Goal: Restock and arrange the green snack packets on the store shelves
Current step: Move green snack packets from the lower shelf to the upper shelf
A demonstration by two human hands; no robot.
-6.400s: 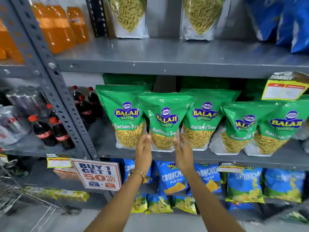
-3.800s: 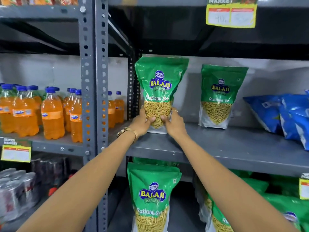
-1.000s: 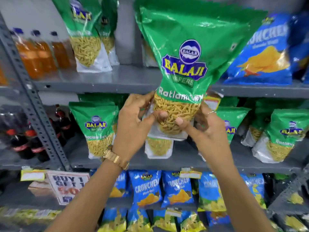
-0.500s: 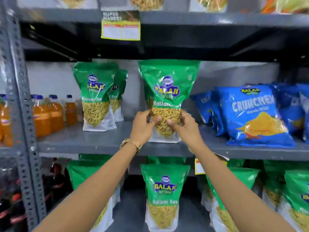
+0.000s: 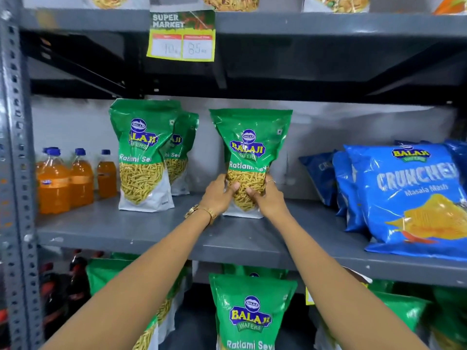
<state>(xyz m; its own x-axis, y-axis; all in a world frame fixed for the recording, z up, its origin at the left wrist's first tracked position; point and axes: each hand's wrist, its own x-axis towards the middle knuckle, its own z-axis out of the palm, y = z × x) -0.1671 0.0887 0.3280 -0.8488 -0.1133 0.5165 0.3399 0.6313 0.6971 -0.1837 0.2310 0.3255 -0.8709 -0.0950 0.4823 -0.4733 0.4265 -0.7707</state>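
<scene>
Both bare forearms extend forward and upward, converging at the wrists. Left hand (image 5: 217, 195) and right hand (image 5: 268, 198) face each other, fingers curled and thumbs forward in a closed two-sided clasp; the left wrist carries a gold metal bracelet (image 5: 201, 212), the right hand a thin ring (image 5: 271, 181).

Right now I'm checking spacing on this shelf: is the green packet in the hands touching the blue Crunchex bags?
Apart. The head view shows bare grey wall and shelf between the held green packet and the nearest blue Crunchex bag.
</scene>
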